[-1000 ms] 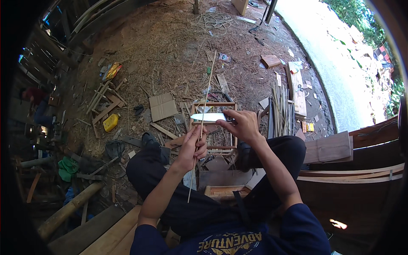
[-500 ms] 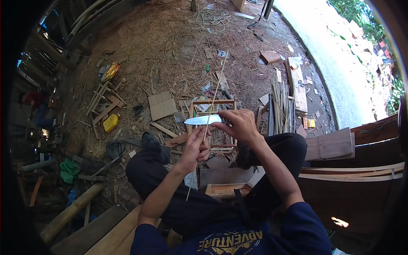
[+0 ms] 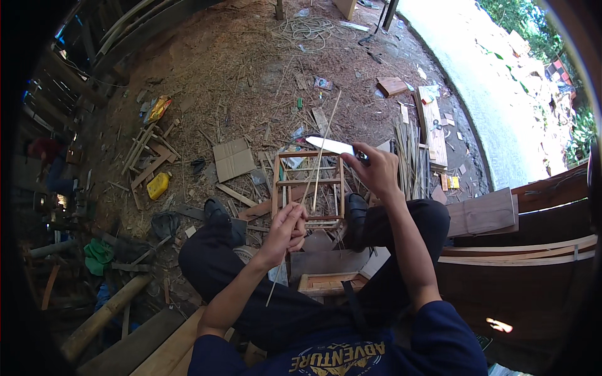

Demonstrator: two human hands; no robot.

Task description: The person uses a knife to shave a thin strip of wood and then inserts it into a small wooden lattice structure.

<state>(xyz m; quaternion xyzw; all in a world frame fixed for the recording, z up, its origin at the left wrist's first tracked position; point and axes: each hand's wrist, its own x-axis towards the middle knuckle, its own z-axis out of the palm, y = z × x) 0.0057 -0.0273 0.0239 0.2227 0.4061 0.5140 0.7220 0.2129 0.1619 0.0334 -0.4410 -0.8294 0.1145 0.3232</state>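
Note:
Closed in a pinch, my left hand [image 3: 285, 232] holds a thin pale wooden strip [image 3: 333, 109] that slants from my lap up past the knife. My right hand [image 3: 376, 169] grips the dark handle of a knife, whose bright blade [image 3: 329, 145] points left across the upper part of the strip. Whether edge and strip touch is unclear. A second pale line drops from near the blade; I cannot tell if it belongs to the strip. Below my hands, between my feet, lies an open wooden frame [image 3: 276, 188] with crossbars.
A person [image 3: 47, 156] works at the far left. Around me are a yellow jug [image 3: 159, 185], cardboard [image 3: 232, 159], scrap wood, a bundle of slats [image 3: 409, 163], stacked boards [image 3: 476, 217] and coiled cord [image 3: 304, 31]. A pale concrete strip [image 3: 476, 94] runs along the right.
My right hand has moved up and right with the knife, now angled along the upper strip. My left hand has shifted slightly down and left, farther from the blade.

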